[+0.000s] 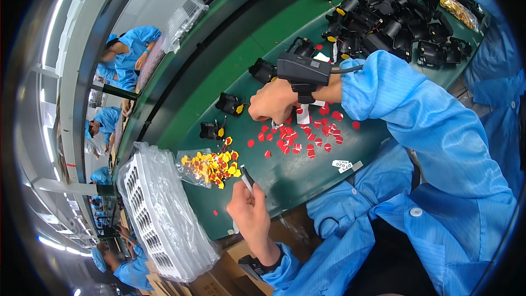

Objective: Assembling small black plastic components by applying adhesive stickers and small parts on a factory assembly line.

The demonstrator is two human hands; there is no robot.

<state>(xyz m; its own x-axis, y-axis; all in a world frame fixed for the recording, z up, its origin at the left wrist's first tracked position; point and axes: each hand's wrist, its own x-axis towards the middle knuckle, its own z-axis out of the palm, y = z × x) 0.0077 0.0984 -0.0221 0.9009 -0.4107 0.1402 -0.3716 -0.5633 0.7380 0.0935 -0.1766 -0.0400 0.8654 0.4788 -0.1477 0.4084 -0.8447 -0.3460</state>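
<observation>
My left hand (249, 214) is closed around a slim, pen-like tool (248, 180) with a dark upper end, next to a pile of small yellow pieces with red round faces (213, 167) partly on a clear bag. My right hand (276, 101) reaches across the green table (301, 178) with its fingers curled down. Its fingertips are mostly hidden, and what they pinch cannot be made out. Beside it lie many scattered red discs (312, 145) and a white paper strip (302, 114). Black plastic housings (229, 104) with yellow tabs stand in a row to its left.
A heap of black housings (394, 22) covers the far right, with a bag of yellow pieces (459, 11) beside it. White trays in clear plastic (164, 214) stand at the left edge. White labels (342, 165) lie near the front edge. Other people in blue (134, 55) work at left.
</observation>
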